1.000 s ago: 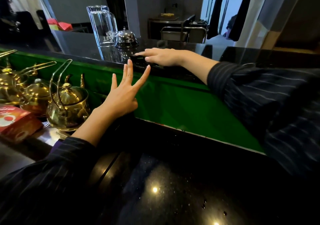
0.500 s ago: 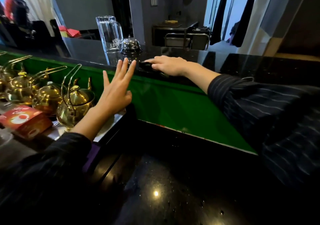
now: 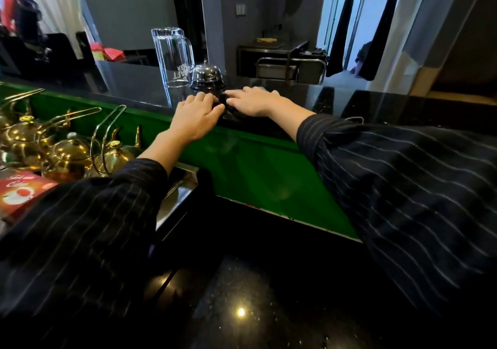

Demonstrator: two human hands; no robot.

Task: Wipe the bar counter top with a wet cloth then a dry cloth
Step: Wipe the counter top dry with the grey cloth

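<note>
Dark cloth (image 3: 233,112) lies bunched on the raised bar counter top (image 3: 336,101), close to its near edge, and shows only as a black, crumpled mass between and beneath the two hands. Its weave and dampness cannot be told. The counter top is polished black stone with fine pale flecks, glossy enough to mirror the room behind it. Below its edge runs a smooth green panel (image 3: 255,168), and nearer the camera sits a lower black speckled worktop (image 3: 242,308) catching a point of lamp light.

The left hand (image 3: 195,116) lies palm down with its fingers curled onto the left edge of the cloth; whether they pinch it or only press on it cannot be told. The right hand (image 3: 251,101) lies flat, fingers together, covering the right part of the cloth and pressing it to the stone. The two hands nearly touch. Both arms wear dark sleeves with thin pale stripes.

Just beyond the fingertips stands a domed, chrome call bell (image 3: 207,77) on a dark base, and beside it to the left a tall clear jug (image 3: 172,56) with a handle and mirrored lettering. Down to the left, round brass teapots (image 3: 71,155) with thin looping handles cluster together, beside a red printed box (image 3: 18,192).
</note>
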